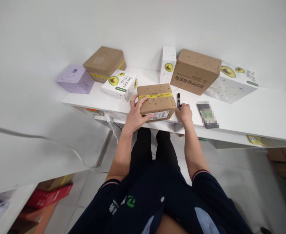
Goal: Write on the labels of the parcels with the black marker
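My left hand (138, 114) grips the left end of a small brown cardboard box (157, 103), fingers over its top and thumb against the near side. Yellow tape runs along the top of this box, and a white label (161, 115) is on its near face. Just right of the box, my right hand (184, 113) is closed around the lower end of a black marker (178, 99), which points away from me. A white avocado-print box (119, 84) stands close behind my left hand.
On the white desk (255, 117) are a lilac box (75, 79), a taped brown carton (105, 63), a narrow white box (168, 65), a larger brown carton (195, 71), another white box (235, 84) and a blurred-out dark item (208, 115). A white cable (113, 131) hangs from the desk's front.
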{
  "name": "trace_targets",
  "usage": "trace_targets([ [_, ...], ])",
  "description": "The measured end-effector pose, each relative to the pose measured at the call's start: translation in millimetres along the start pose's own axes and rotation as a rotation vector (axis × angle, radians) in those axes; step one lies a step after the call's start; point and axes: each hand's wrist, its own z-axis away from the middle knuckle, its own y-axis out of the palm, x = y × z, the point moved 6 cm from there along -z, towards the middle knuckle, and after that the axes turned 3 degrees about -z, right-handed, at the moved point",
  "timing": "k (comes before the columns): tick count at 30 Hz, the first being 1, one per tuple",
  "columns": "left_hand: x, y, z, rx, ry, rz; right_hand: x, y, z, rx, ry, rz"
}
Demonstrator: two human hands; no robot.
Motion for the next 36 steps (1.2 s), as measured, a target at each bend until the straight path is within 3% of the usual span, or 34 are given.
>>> trace_targets([
  [10, 6, 16, -16, -0.072, -0.004, 0.092, -10, -3, -5, 0.006, 0.039, -0.051],
  [15, 30, 35, -6, -0.141, -0.078, 0.240, -19, 0, -12, -0.009, 0.076, -0.143],
  [19, 60, 58, 10, -0.077, -0.158, 0.370, -35, 1, -11, -0.106, 0.129, -0.452],
  [23, 71, 67, 14, -0.065, -0.170, 0.339, -29, 11, 6, -0.044, 0.088, -0.949],
  [28, 56, 54, 10, -0.121, -0.195, 0.341, -2, 11, 32, -0.014, 0.033, -1.215],
  [36, 15, 8, 14, -0.225, -0.192, 0.265, 21, -36, 53, -0.104, -0.143, -1.269],
])
